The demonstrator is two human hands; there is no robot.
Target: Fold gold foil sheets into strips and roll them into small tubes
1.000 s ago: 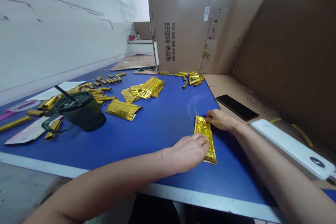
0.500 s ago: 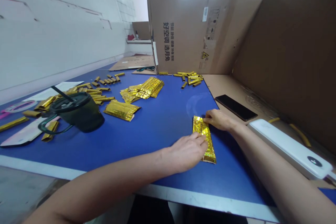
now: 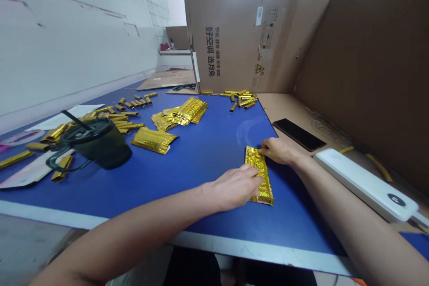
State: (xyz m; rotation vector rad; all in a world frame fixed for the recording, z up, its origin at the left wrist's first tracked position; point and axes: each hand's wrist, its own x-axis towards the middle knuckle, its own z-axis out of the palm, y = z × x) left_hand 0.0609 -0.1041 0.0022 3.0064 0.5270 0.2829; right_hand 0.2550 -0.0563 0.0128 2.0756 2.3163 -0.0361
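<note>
Bare left hand [image 3: 234,185], bare right hand [image 3: 278,151] (forearms uncovered too)

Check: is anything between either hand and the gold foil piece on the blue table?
Nothing visible. The left hand lies flat on the near half of the gold foil piece, and the right hand touches its far end. The phone and the white bar lie apart, off to the right.

Gold sheet [image 3: 260,170]: near-left edge hidden under the left hand's [image 3: 234,186] fingers.
Right hand [image 3: 277,151]: covers the sheet's far corner; pinching or merely pressing, unclear.
White device [image 3: 365,183]: right end cut off by the picture's edge.
Pink item [image 3: 5,146]: cut off at the left edge.
Box label [image 3: 268,38]: print too small to read.
</note>
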